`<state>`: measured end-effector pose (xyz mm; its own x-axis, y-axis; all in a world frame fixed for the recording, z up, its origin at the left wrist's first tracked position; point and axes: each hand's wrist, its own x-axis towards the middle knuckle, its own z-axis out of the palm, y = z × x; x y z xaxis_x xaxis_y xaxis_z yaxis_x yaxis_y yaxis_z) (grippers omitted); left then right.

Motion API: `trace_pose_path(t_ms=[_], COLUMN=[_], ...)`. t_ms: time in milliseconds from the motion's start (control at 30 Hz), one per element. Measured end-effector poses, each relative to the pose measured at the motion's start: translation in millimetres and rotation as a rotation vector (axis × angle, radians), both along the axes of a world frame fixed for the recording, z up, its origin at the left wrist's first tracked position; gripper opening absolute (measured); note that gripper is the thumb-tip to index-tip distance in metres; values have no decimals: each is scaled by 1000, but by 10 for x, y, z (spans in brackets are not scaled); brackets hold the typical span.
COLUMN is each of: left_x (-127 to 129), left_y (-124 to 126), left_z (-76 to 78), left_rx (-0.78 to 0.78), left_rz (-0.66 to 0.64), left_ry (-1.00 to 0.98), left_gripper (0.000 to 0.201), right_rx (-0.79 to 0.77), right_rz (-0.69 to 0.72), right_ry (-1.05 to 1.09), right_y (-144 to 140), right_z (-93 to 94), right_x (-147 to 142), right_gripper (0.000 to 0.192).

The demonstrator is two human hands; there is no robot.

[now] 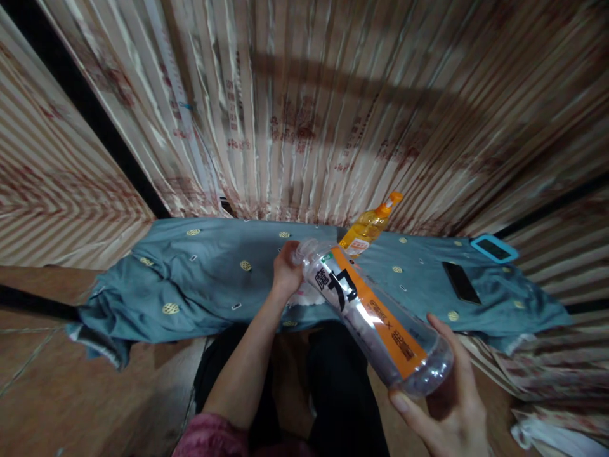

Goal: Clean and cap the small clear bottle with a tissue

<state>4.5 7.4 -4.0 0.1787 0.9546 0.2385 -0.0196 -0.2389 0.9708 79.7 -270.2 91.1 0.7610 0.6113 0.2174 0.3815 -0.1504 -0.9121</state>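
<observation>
A large clear plastic bottle (354, 292) with an orange and silver label is tilted across the front of me, its open-looking neck up to the left and its base down to the right. My left hand (287, 271) is closed at the neck. Around the base, my right hand (451, 397) grips with thumb and fingers on either side. Behind the bottle stands a bottle of yellow liquid (365, 230) with an orange pump top. Partly hidden below the neck lies something white (307, 295) on the cloth.
A blue-green cloth with pineapple prints (214, 279) covers the narrow table before me. On its right side lie a dark phone (461, 282) and a blue-framed device (493, 248). Striped curtains (304, 127) hang close behind, with dark poles (109, 127) at the sides.
</observation>
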Motion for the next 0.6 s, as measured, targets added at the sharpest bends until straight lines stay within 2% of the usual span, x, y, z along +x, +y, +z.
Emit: trace_pose_path(t_ms=[133, 333, 467, 600], left_x=[-13, -22, -27, -49], left_y=[-9, -43, -58, -67], left_z=[28, 87, 103, 128], left_rx=[-8, -10, -10, -14], left_rz=[5, 4, 10, 7], left_ry=[7, 27, 50, 69], left_gripper=[23, 19, 20, 21], right_rx=[-14, -62, -48, -47], right_rz=[63, 15, 1, 131], right_ry=[-59, -34, -116, -254], right_y=[-44, -20, -50, -142], right_z=[-67, -23, -83, -218], right_x=[78, 22, 99, 330], right_gripper=[93, 102, 97, 91])
